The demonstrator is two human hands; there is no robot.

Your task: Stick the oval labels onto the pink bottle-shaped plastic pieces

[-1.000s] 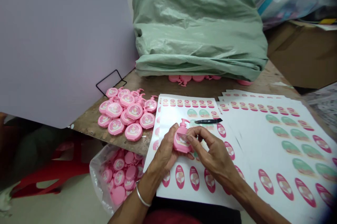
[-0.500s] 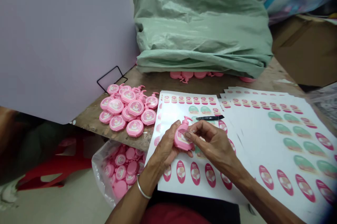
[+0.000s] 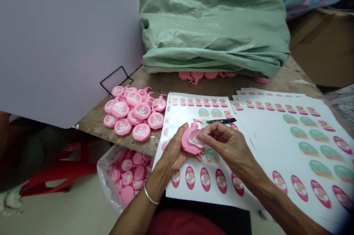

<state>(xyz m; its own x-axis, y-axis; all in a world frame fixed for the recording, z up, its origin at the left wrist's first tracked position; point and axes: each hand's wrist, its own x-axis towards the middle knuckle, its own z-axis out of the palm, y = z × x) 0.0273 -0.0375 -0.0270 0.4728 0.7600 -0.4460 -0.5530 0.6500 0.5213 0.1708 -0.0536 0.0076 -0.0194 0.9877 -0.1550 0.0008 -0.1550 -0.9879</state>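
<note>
My left hand [image 3: 174, 149] is wrapped round a small pink pump bottle [image 3: 187, 142], its pump head tilted up. Between the thumb and forefinger of my right hand [image 3: 221, 137] is the edge of a sticker [image 3: 193, 137], which lies against the bottle's front face; whether it is fully stuck there I cannot tell. Under both hands is a white sticker sheet [image 3: 190, 200] printed with pink ovals and green labels. Black tweezers [image 3: 221, 121] rest on that sheet just beyond my right hand.
Left of the sheet is a pile of labelled pink bottles [image 3: 141, 110]. A plastic bag [image 3: 103, 176] of pink pieces hangs below the table edge. More sticker sheets [image 3: 268, 132] lie at right. A large green sack [image 3: 212, 28] stands behind, beside a wire stand [image 3: 116, 76].
The sticker now shows more plainly on the bottle's front, and my right fingers have shifted slightly right and up along it. My left hand keeps its hold on the bottle.
</note>
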